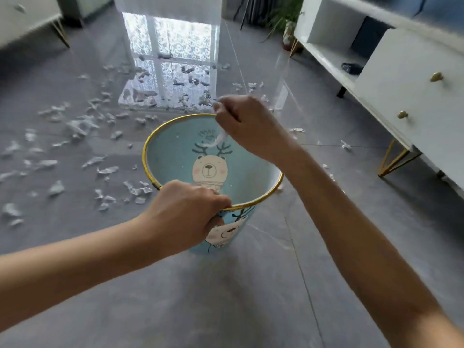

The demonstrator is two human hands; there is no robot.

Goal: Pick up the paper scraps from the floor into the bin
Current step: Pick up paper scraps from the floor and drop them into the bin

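- Floor (226, 297): grey glossy tiles. Both bare forearms reach in from the bottom edge.
- Left hand (185, 212): clamped on the near rim of the bin, fingers curled over the gold edge, thumb side on the outside wall.
- Bin (173, 151): light blue with a gold rim and a bear-with-antlers print on both the inside and outside. It sits centre frame, mouth open to the camera. Cannot tell if its base touches the floor or is lifted.
- Right hand (247, 129): over the far right part of the bin rim, fingers curled tight, holding a paper scrap.
- Paper scrap (220, 139): white and crumpled, hanging from under the right hand, over the bin mouth and in front of the inner wall.
- A few tiny white specks lie on the inner wall. The bottom of the bin is not visible.
- Paper scraps (75, 124): many white torn bits are scattered on the floor, mostly left of and beyond the bin. A few are to the right near the cabinet legs (394, 159), and some are blurred.
- Cabinet (414, 101): white, along the right side, with gold knobs (436, 76) and thin gold legs. A dark object (352, 67) lies on its open shelf.
- Window reflection (173, 59): a bright patch on the tiles beyond the bin, with more scraps lying across it.
- Plant (286, 23): green leaves at the far end of the cabinet.
- White furniture (27, 18): top left corner, on a gold leg.
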